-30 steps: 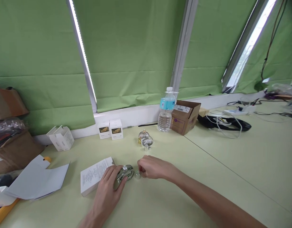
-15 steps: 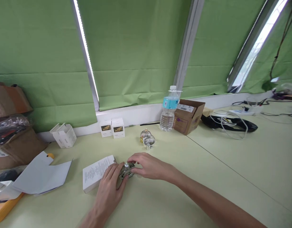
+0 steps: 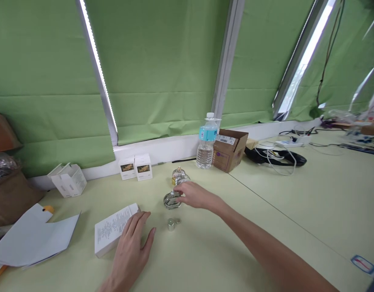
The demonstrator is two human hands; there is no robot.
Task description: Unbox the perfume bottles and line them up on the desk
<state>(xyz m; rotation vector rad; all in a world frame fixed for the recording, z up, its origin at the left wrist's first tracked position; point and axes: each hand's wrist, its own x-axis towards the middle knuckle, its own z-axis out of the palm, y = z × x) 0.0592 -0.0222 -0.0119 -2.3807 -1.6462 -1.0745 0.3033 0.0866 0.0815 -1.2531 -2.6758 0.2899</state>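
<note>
My right hand grips a faceted clear glass perfume bottle by its upper right side, fingers pinched near its silver neck. Behind it are two more perfume bottles, one with gold parts and one silvery, partly hidden by my hand. A silver cap stands on the table in front, with a smaller metal piece beside it. My left hand lies with fingers apart, overlapping the near right end of a white printed box; it holds nothing.
Two small white boxes and an opened white carton line the wall. A water bottle, a cardboard box and a black item with white cables stand farther right. White papers lie at left.
My right hand has carried the perfume bottle away from me, toward the other two. The cap and small piece now show on the table. My left hand has let go, and the view has turned right.
</note>
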